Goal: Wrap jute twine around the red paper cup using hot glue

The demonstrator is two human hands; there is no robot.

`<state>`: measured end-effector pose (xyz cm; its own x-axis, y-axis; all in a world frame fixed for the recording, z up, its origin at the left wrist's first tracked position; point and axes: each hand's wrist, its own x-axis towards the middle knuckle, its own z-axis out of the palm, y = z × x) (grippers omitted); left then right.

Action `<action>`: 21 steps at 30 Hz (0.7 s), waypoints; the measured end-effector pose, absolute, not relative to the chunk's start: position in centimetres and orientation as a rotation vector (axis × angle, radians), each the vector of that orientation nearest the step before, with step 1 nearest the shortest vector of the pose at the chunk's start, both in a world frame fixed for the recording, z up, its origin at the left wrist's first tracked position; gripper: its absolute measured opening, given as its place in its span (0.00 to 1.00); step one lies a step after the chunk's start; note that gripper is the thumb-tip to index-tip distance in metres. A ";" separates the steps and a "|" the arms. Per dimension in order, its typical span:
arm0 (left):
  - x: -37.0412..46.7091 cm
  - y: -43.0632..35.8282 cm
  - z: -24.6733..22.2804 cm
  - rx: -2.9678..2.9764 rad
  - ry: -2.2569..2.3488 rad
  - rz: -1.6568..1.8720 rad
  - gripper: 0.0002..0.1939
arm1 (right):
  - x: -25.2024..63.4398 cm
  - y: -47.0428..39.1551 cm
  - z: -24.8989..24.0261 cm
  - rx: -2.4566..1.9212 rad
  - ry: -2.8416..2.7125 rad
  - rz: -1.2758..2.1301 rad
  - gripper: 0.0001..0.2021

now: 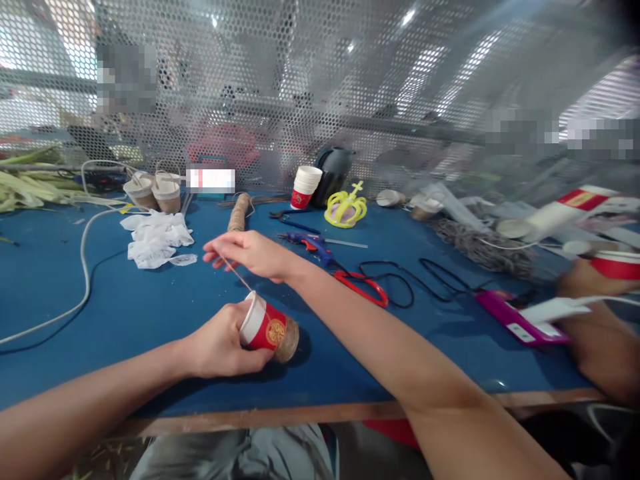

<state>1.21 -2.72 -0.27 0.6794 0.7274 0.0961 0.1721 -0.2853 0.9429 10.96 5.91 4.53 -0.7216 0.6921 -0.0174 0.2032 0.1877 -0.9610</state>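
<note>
My left hand [225, 340] grips a red and white paper cup [263, 324], tipped on its side above the blue tabletop with its mouth towards the left. Brown twine [288, 341] is wound around the cup's base end. From the cup's rim a thin strand of twine [239, 275] runs up to my right hand [250, 253], whose fingers pinch it. Just beyond that hand lies a roll of brown twine [240, 212]. A blue glue gun [313, 245] rests to the right, behind my right forearm.
Stacked paper cups [306, 187] stand near a dark kettle [333, 175] and a yellow crown-shaped piece [346, 208]. White gloves [157, 237] and twine-wrapped cups [166, 193] lie left. Red-handled scissors [364, 288] and a purple power strip [520, 320] are right, beside another person's arm [600, 340].
</note>
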 end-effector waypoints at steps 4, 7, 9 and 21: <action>1.2 -2.8 -0.3 1.828 0.705 0.623 0.09 | 8.4 5.9 5.5 -0.601 -2.468 1.647 0.08; 1.2 -2.8 -0.5 1.786 0.723 0.659 0.07 | 8.3 6.7 5.1 -0.779 -2.655 1.720 0.07; 1.2 -2.7 -0.5 1.744 0.768 0.727 0.04 | 9.4 7.6 4.9 -1.018 -2.575 1.505 0.09; 1.0 -1.9 -0.9 1.347 0.902 0.865 0.08 | 23.9 11.2 2.6 -2.160 -2.100 0.290 0.04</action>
<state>0.98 -1.86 -0.93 0.4156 0.9088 -0.0379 0.0007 0.0414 0.9991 23.87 11.24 2.56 0.0220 0.9982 -0.0565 0.9761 -0.0336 -0.2147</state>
